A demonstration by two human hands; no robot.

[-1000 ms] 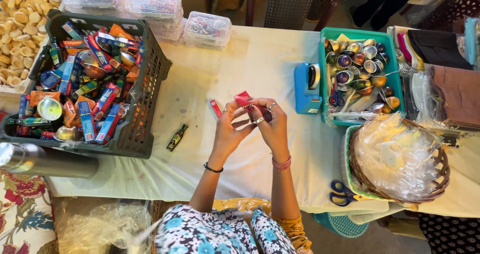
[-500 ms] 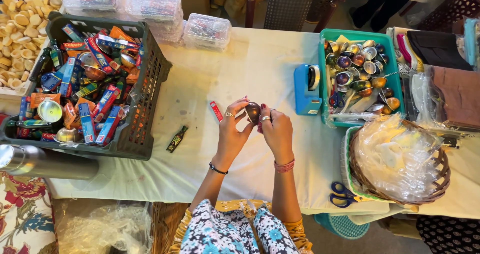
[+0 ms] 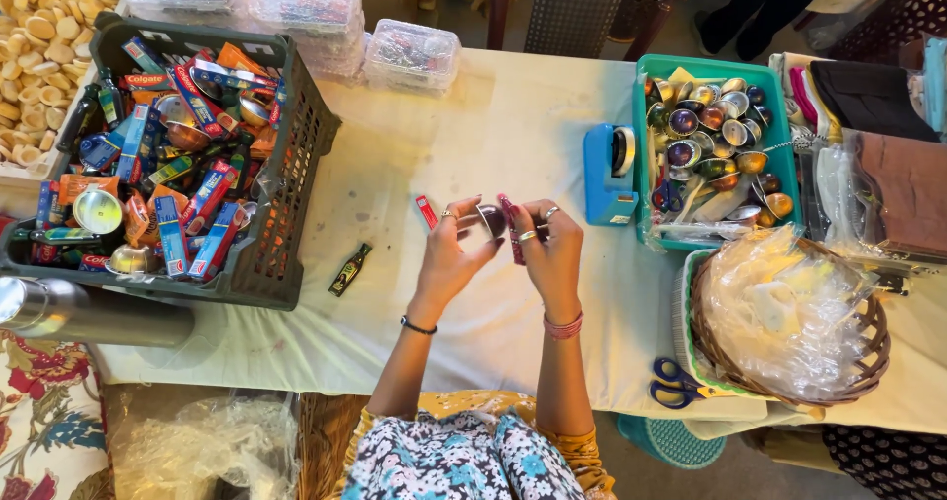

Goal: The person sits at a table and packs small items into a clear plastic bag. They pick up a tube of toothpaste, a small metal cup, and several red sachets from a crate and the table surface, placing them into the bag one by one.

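Both hands up over surface (image 3: 513,115), left hand (image 3: 449,253) pinching small dark cup (image 3: 491,220), right hand (image 3: 552,249) gripping red packet (image 3: 512,226), packet seemingly going into cup, needs steady alignment.

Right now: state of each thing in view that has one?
left hand: grip shut on small round tin
right hand: grip on red strip
small round tin: held above table, between both hands
dark crate: full of small boxes
teal bin: filled with round tins
scissors: lying closed
tape dispenser: standing beside teal bin
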